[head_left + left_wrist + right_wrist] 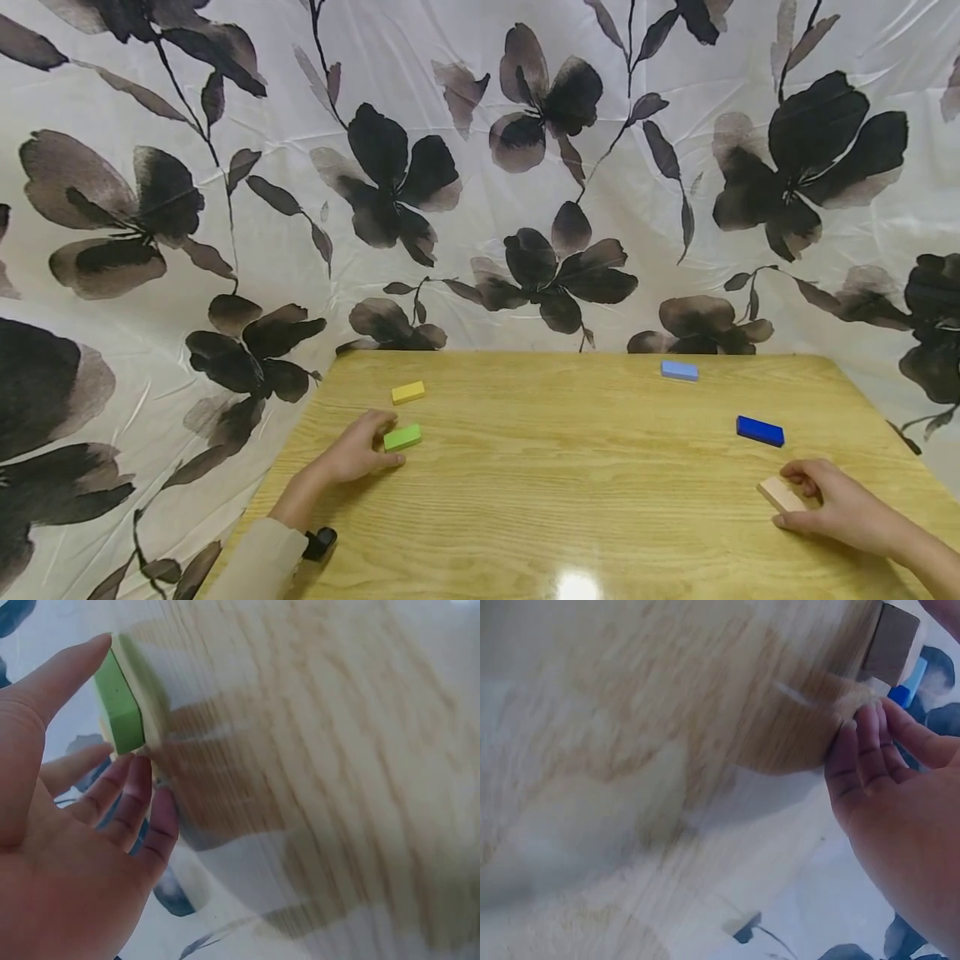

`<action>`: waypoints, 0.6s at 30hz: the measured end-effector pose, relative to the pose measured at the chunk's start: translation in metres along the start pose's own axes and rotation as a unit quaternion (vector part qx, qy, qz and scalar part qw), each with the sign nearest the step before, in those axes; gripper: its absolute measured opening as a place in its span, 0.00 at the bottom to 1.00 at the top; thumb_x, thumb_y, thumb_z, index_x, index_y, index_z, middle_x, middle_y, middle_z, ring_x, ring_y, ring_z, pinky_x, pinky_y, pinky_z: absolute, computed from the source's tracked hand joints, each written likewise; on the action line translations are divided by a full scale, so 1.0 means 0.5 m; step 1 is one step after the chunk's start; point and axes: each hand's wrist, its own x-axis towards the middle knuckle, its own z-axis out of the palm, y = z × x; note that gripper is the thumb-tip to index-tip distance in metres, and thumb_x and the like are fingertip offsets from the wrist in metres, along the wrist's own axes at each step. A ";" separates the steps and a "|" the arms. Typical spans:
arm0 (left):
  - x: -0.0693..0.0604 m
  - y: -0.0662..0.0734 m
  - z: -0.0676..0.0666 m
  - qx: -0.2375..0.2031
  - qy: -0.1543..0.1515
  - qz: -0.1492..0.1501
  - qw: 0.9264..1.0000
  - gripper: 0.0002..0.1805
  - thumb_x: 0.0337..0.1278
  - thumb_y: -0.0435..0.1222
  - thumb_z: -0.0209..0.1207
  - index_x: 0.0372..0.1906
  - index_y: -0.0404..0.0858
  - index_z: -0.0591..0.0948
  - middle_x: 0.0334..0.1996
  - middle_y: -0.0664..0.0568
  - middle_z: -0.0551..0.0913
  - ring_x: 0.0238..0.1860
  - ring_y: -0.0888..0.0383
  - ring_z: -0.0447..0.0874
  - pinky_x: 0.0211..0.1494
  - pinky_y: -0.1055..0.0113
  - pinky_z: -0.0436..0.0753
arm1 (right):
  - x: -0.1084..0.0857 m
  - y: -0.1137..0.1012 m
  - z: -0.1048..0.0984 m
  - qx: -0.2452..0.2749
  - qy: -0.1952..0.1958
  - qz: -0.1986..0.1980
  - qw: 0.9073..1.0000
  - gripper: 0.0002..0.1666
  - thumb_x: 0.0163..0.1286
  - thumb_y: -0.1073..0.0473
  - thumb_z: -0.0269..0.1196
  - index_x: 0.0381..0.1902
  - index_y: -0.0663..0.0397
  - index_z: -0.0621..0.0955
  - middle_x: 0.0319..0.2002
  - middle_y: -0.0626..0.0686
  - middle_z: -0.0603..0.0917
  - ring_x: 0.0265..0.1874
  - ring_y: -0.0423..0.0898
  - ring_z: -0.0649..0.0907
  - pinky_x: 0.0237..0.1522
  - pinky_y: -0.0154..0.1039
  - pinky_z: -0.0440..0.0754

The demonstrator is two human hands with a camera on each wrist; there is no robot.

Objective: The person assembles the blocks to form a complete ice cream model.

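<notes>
On the left of the table, my left hand (358, 450) reaches around a light green block (402, 438), thumb on the near side and fingers on the far side. In the left wrist view the thumb tip lies close by one end of the green block (120, 709) and the fingertips by the other; whether they touch it I cannot tell. At the right, my right hand (843, 508) spans a pale wooden block (781, 495) between thumb and fingers. The right wrist view has a gap between the wooden block (892, 645) and the fingertips.
A yellow block (408, 392) lies beyond the green one. A dark blue block (760, 431) and a light blue block (679, 371) lie beyond the wooden one. The wood-grain table (555, 467) meets a flower-printed cloth (465, 217) at the back and left.
</notes>
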 end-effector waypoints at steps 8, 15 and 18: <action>0.008 -0.005 0.002 0.006 -0.005 -0.003 1.000 0.30 0.58 0.40 0.73 0.61 0.29 0.78 0.55 0.42 0.75 0.47 0.51 0.73 0.50 0.55 0.76 | 0.006 0.005 -0.011 0.032 -0.035 0.020 0.999 0.34 0.65 0.52 0.74 0.55 0.75 0.75 0.43 0.54 0.77 0.36 0.33 0.71 0.35 0.33 0.74; 0.011 -0.009 0.002 0.005 0.006 0.011 1.000 0.24 0.60 0.35 0.71 0.58 0.29 0.80 0.49 0.44 0.77 0.39 0.55 0.71 0.42 0.63 0.74 | 0.002 -0.002 -0.007 0.034 -0.010 0.026 0.999 0.24 0.65 0.54 0.73 0.49 0.68 0.79 0.35 0.50 0.76 0.31 0.33 0.70 0.32 0.32 0.71; 0.009 -0.010 0.002 0.006 0.009 0.016 1.000 0.21 0.59 0.34 0.71 0.55 0.30 0.81 0.47 0.46 0.78 0.38 0.56 0.71 0.41 0.65 0.74 | 0.001 -0.007 -0.006 0.025 0.000 0.027 0.999 0.21 0.66 0.54 0.72 0.47 0.65 0.81 0.34 0.50 0.76 0.30 0.33 0.70 0.31 0.32 0.71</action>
